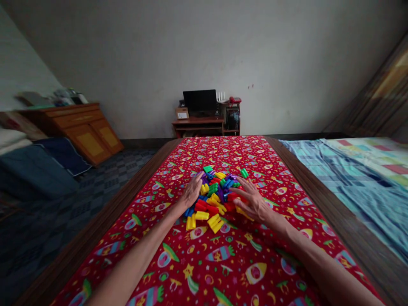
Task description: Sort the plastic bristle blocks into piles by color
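Observation:
A pile of small plastic building pieces (214, 196) in yellow, red, blue, green and purple lies on a red cloth with a rocket print (223, 255). My left hand (192, 191) rests against the pile's left side, fingers stretched flat along it. My right hand (251, 199) lies on the pile's right side, fingers spread over red and yellow pieces. Neither hand grips a piece. A green piece (244, 173) sits just beyond my right fingertips.
The cloth covers a long wooden-edged table (321, 187). A bed with a checked sheet (360, 170) lies to the right. A wooden cabinet (86, 129) stands at the left. A low desk with a dark monitor (200, 102) is against the far wall.

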The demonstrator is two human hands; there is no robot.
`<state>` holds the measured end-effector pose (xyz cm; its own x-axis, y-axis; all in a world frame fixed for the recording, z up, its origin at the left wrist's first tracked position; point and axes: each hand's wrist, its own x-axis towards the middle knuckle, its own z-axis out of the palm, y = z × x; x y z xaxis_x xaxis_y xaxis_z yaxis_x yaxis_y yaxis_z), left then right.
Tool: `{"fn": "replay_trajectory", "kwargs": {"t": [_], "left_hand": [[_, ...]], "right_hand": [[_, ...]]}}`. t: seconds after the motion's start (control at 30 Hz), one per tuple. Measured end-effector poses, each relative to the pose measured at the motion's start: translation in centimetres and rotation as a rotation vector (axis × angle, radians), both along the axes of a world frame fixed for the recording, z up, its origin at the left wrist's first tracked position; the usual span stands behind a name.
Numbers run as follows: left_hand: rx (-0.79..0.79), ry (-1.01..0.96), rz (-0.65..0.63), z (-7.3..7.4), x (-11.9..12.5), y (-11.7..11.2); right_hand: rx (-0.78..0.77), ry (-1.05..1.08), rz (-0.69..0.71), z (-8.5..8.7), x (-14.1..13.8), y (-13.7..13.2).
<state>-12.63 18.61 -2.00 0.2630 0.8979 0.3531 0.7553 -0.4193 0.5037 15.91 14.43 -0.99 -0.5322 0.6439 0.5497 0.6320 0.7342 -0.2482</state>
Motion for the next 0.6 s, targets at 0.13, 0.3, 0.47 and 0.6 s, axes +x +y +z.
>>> {"fn": "replay_trajectory", "kwargs": {"t": [0.13, 0.3, 0.47, 0.6], "left_hand": [[0.102, 0.205, -0.161, 1.2, -0.4, -6.9], [0.158, 0.491, -0.368, 0.5, 2.4, -10.7], [0.249, 0.414, -0.280, 0.1, 4.5, -6.5], [0.271, 0.213, -0.217, 1.1, 2.5, -3.2]], "right_hand": [[-0.098, 0.263, -0.269, -2.2, 1.8, 1.9], [-0.306, 0.370, -0.241, -4.6, 0.7, 2.2], [-0.420, 0.394, -0.106, -1.8, -0.4, 0.5], [-0.362, 0.501, -0.196, -0.6, 1.6, 1.7]]}}
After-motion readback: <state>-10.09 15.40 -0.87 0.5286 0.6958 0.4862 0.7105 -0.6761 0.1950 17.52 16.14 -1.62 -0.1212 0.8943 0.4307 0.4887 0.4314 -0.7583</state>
